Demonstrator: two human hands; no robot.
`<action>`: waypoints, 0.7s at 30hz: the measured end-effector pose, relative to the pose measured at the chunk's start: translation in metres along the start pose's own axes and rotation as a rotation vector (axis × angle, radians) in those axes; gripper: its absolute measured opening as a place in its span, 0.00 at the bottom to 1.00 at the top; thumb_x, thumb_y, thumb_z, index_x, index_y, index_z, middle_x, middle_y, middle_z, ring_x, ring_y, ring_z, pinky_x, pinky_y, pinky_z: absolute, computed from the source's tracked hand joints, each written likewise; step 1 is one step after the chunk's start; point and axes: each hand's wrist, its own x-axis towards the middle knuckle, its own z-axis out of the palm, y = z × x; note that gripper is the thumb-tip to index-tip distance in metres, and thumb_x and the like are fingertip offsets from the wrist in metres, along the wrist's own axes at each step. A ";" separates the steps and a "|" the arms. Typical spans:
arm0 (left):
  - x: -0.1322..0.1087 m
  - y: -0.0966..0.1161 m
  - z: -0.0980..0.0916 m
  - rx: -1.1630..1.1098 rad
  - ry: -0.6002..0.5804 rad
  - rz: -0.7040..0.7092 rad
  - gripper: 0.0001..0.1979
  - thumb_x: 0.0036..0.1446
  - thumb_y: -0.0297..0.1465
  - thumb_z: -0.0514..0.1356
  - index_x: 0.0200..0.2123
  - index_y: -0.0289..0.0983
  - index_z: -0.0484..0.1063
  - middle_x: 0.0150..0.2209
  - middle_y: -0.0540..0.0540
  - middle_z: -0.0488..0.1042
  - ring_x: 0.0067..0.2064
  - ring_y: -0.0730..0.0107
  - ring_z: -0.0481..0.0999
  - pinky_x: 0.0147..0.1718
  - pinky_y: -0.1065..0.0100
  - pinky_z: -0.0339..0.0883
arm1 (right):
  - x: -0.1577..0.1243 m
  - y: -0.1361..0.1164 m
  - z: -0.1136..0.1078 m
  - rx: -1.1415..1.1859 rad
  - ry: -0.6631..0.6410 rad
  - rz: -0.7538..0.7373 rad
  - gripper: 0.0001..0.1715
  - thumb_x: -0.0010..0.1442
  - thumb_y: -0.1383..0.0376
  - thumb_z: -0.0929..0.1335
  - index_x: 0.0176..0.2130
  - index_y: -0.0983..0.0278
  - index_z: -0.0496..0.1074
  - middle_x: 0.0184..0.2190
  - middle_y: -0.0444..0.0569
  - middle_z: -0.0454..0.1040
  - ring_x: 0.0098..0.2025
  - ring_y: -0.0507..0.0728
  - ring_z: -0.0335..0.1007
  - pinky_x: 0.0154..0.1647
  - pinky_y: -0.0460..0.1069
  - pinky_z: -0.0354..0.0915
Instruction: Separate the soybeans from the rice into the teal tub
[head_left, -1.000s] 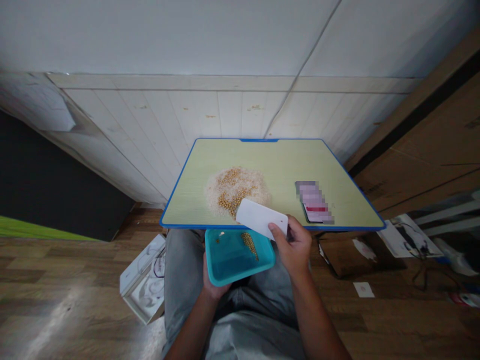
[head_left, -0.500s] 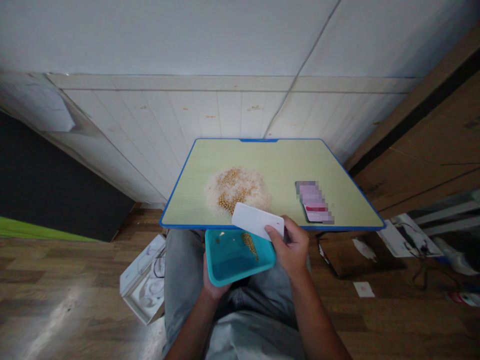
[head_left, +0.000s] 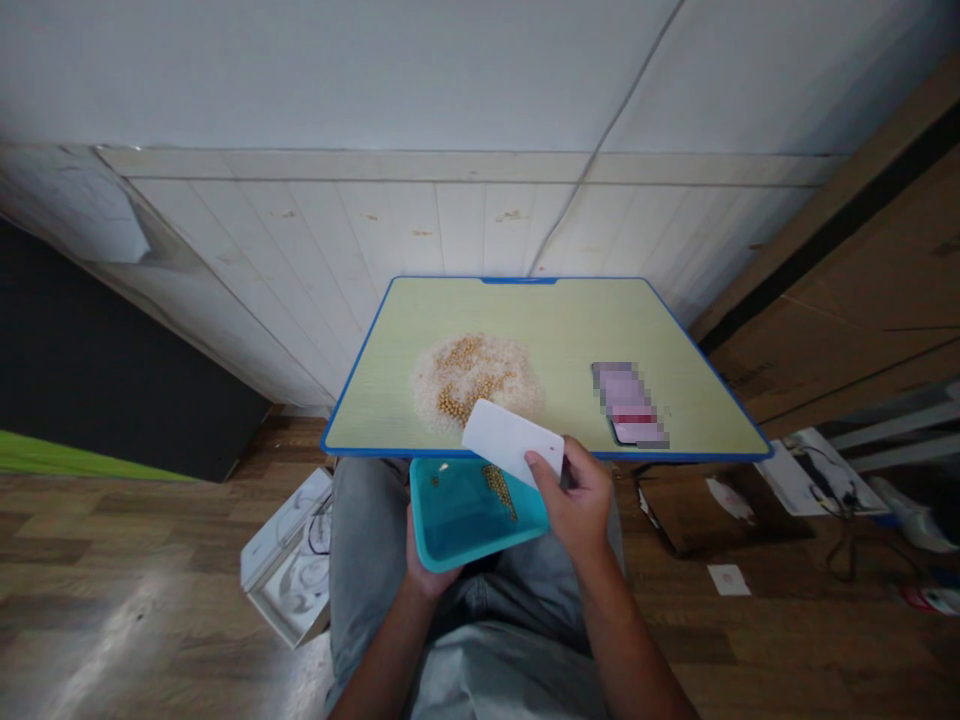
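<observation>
My left hand [head_left: 431,565] grips a teal plastic tray [head_left: 450,540] from its left and underside, just below the table's front edge; most of the fingers are hidden beneath it. Some tan beans, probably soybeans [head_left: 497,487], lie in the tray's right part. Between thumb and fingers, my right hand [head_left: 577,495] pinches a flat white card [head_left: 510,437]. The card slants over the tray's back rim, its far end reaching above the near side of a pile of white rice [head_left: 517,365]. More tan beans [head_left: 454,400] are mixed into that rice on the table.
The small pale-green table [head_left: 577,310] has a blue rim. A phone [head_left: 630,400] with a blurred screen lies on its right side. An open white box [head_left: 292,570] stands on the floor at left; cardboard [head_left: 720,510] and cables are at right. A panelled wall borders the table's back.
My right hand has shifted slightly left, and the card is tilted a little more steeply over the tray. The tray and my left hand stay where they were.
</observation>
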 end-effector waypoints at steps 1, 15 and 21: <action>-0.001 0.001 0.004 0.013 0.003 -0.009 0.41 0.81 0.48 0.33 0.64 0.44 0.84 0.68 0.49 0.81 0.76 0.51 0.74 0.80 0.43 0.56 | 0.000 0.004 -0.003 -0.002 0.021 0.015 0.17 0.67 0.58 0.76 0.29 0.60 0.73 0.24 0.40 0.71 0.26 0.53 0.67 0.29 0.47 0.61; -0.004 0.003 0.007 0.000 0.025 -0.031 0.42 0.81 0.44 0.32 0.59 0.44 0.87 0.64 0.51 0.85 0.76 0.50 0.73 0.82 0.43 0.48 | 0.011 0.018 -0.011 0.022 0.191 0.081 0.15 0.68 0.53 0.76 0.36 0.61 0.79 0.26 0.42 0.76 0.30 0.56 0.72 0.32 0.48 0.68; -0.001 -0.001 0.004 0.000 0.015 -0.007 0.37 0.80 0.49 0.38 0.60 0.48 0.87 0.64 0.53 0.85 0.72 0.54 0.78 0.83 0.50 0.49 | 0.012 0.016 -0.002 0.010 0.140 0.060 0.17 0.68 0.54 0.76 0.32 0.60 0.75 0.25 0.41 0.72 0.29 0.55 0.69 0.32 0.48 0.66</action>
